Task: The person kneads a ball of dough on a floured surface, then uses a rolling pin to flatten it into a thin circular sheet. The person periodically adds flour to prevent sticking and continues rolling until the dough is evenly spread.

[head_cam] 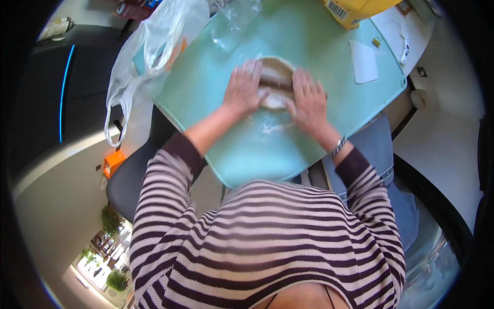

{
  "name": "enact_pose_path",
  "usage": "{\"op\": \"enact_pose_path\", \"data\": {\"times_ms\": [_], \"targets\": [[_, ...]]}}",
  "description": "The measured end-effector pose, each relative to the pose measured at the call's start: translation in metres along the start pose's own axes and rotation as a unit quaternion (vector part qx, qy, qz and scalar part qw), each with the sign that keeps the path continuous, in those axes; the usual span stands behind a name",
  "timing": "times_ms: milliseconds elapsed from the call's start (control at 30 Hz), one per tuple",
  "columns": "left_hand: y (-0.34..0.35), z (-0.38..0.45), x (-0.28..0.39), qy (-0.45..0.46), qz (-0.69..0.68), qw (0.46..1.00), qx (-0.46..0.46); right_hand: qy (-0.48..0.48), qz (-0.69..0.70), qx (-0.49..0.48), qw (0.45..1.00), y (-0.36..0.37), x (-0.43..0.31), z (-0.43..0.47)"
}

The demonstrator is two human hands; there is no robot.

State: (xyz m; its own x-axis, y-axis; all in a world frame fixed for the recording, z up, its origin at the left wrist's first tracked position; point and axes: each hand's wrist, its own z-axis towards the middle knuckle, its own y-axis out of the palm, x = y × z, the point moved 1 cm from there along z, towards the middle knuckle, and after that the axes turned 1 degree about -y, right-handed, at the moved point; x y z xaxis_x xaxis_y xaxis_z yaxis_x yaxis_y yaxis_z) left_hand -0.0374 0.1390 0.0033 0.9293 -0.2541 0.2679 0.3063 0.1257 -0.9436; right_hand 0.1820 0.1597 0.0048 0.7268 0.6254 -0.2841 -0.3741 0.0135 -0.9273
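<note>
A round sheet of dough (276,65) lies on a pale green mat (262,158), dusted with flour. Across its middle runs a dark brown wooden rolling pin (275,82). My left hand (243,90) lies over the pin's left end, fingers pointing away from me. Over the right end rests my right hand (309,96), a metal bracelet on its wrist. Both hands hold the pin and are slightly blurred. The palms hide the pin's ends and the dough's sides.
A white plastic bag (133,77) hangs over the left edge, near a clear plastic bag (233,23). At the far right are a yellow package (353,11), a white card (363,61) and a binder clip (376,41). Chairs (133,181) flank the table.
</note>
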Motion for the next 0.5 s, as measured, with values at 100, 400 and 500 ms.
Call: {"op": "enact_pose_path", "data": {"times_ms": [100,400,500], "targets": [[0.016,0.064,-0.024,-0.06,0.024,0.997,0.05,0.077,-0.009,0.016,0.997,0.01,0.023,0.062],[0.001,-0.061,0.033,-0.044,0.002,0.999,-0.015,-0.01,-0.063,-0.018,0.998,-0.003,-0.006,-0.028],[0.009,-0.032,0.017,-0.042,0.009,0.999,0.031,-0.013,-0.052,0.022,0.998,0.0,-0.003,-0.015]]}}
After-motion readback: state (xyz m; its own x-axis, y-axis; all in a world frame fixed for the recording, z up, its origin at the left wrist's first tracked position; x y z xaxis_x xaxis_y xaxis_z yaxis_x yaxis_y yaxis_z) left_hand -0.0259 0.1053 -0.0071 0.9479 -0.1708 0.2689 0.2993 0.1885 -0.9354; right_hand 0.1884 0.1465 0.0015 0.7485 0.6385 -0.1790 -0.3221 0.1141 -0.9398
